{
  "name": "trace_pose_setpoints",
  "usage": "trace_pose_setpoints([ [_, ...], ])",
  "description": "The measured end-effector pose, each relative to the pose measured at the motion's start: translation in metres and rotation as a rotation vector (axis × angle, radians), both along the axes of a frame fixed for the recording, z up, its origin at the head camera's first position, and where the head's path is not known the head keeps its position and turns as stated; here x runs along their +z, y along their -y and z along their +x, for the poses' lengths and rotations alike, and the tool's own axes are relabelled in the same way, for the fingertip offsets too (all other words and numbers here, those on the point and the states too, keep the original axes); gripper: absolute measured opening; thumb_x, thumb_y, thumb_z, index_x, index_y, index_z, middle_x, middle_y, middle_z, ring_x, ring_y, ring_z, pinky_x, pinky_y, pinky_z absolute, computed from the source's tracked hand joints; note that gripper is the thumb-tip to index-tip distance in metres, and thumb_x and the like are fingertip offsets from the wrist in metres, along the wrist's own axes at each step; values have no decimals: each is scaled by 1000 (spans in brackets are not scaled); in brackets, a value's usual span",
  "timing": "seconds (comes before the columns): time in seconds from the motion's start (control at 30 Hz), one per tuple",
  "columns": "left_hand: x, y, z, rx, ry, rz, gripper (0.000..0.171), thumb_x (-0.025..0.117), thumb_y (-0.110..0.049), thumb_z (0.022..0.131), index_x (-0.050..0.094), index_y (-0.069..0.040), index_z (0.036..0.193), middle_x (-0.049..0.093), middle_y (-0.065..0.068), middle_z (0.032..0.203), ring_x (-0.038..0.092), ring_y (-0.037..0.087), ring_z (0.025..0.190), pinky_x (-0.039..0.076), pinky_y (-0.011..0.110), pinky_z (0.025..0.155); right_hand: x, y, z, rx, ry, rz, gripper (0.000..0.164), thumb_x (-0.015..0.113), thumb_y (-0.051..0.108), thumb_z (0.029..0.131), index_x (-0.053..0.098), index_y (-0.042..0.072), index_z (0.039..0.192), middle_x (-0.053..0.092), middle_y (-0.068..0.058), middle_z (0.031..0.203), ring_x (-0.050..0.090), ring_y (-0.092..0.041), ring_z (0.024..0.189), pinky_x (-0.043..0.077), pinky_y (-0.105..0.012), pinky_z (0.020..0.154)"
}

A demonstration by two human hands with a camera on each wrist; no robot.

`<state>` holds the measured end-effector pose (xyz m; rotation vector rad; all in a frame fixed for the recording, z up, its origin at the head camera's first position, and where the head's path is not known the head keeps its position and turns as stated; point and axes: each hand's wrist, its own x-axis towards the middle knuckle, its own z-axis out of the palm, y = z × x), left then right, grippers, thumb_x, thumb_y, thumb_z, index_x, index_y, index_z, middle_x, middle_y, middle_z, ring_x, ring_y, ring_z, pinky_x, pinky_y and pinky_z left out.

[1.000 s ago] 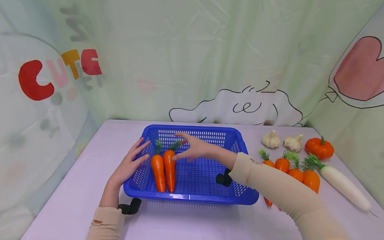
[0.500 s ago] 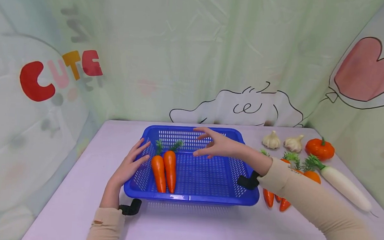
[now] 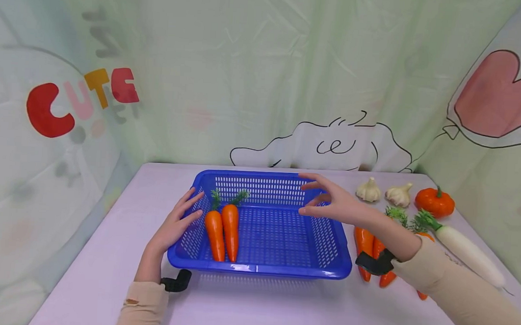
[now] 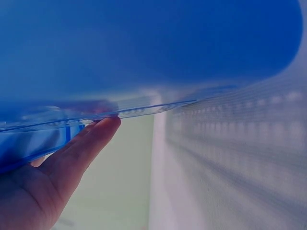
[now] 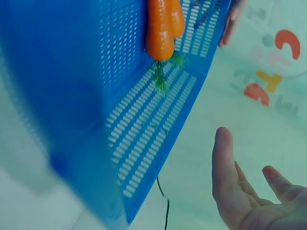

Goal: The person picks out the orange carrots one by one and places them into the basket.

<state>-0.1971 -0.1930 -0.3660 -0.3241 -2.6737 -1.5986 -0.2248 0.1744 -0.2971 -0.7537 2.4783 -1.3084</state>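
Note:
A blue plastic basket (image 3: 255, 268) with slotted walls stands on the table. Two orange carrots (image 3: 214, 234) with green tops lie side by side at its left end; the right wrist view shows these carrots (image 5: 160, 33) too. My left hand (image 3: 170, 229) rests against the basket's left side, fingers spread and fairly straight. In the left wrist view, a finger of that hand (image 4: 72, 163) touches the blue wall. Holding nothing, my right hand (image 3: 335, 204) hovers over the basket's right end, its thumb and fingers apart.
Right of the basket lie several more carrots (image 3: 364, 244), partly hidden by my right forearm. Two garlic bulbs (image 3: 368, 190) sit behind them, beside a small orange pumpkin (image 3: 435, 203). A white radish (image 3: 468, 254) lies at the far right. A printed curtain (image 3: 264, 84) hangs behind the table.
My right hand has moved right, from above the two carrots to the basket's right end, still holding nothing. My left hand, the basket and the carrots in it have stayed put.

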Motion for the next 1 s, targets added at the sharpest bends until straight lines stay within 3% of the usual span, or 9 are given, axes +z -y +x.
trace_pose_setpoints([
  [0.07, 5, -3, 4, 0, 2, -7, 50, 46, -16, 94, 34, -4, 141, 9, 16, 151, 6, 39, 137, 9, 66, 101, -1, -8, 3, -29, -14, 6, 77, 69, 26, 82, 24, 16, 143, 39, -22, 134, 60, -27, 96, 53, -42, 77],
  [0.3, 6, -4, 7, 4, 3, 2, 50, 46, -16, 94, 34, -4, 141, 9, 16, 151, 6, 38, 137, 9, 66, 101, -5, -31, 15, -105, -33, 15, 77, 67, 25, 83, 23, 15, 144, 37, -25, 135, 58, -32, 101, 51, -48, 77],
  [0.57, 5, -4, 6, 5, 7, 1, 50, 46, -17, 94, 34, -4, 141, 9, 16, 151, 6, 38, 137, 10, 66, 101, -8, -54, 30, -172, -63, 11, 78, 66, 21, 84, 20, 13, 145, 37, -27, 133, 55, -40, 103, 53, -45, 73],
  [0.83, -19, 8, -12, 4, -11, -11, 51, 49, -27, 94, 36, -14, 141, 10, 7, 153, 7, 34, 138, 10, 66, 101, -21, -83, 41, -249, -174, 53, 77, 66, 18, 84, 20, 13, 145, 39, -27, 132, 55, -42, 101, 49, -54, 75],
  [1.0, -23, 9, -14, 7, -28, -19, 51, 49, -30, 93, 36, -18, 141, 11, 5, 153, 8, 33, 138, 11, 66, 101, -27, -100, 48, -304, -206, 78, 79, 66, 18, 84, 19, 13, 146, 39, -28, 132, 53, -46, 102, 48, -58, 74],
])
